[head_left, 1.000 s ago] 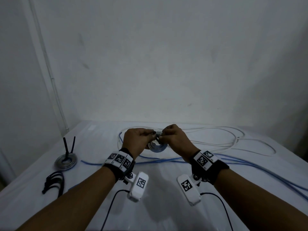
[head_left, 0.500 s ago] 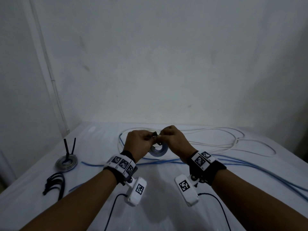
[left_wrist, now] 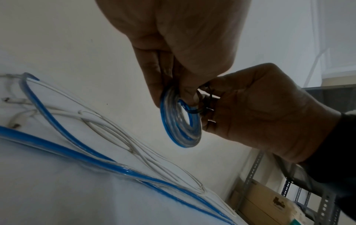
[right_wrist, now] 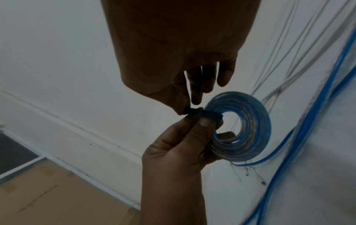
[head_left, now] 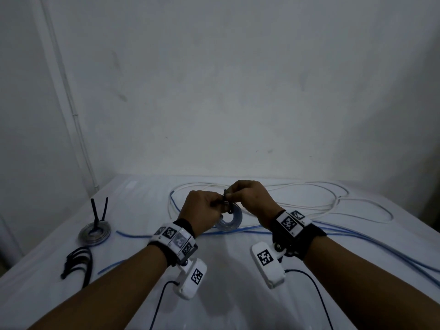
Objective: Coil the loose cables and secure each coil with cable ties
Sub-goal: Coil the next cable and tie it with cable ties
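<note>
Blue coil: small, flat-wound, held above the table between both hands, its upper part hidden behind the knuckles in the head view. Left hand: thumb and curled fingers grip the coil's rim. Right hand: thumb and forefinger pinch a black cable tie that crosses the coil's windings into its centre hole; the remaining fingers hang loosely extended. The tie's ends are hidden by fingertips. Loose blue cable and white cable: spread over the table behind the hands, running out of frame at right. At left: a second tied coil with two black tails upright, and a bundle of black ties, individual ties indistinct.
</note>
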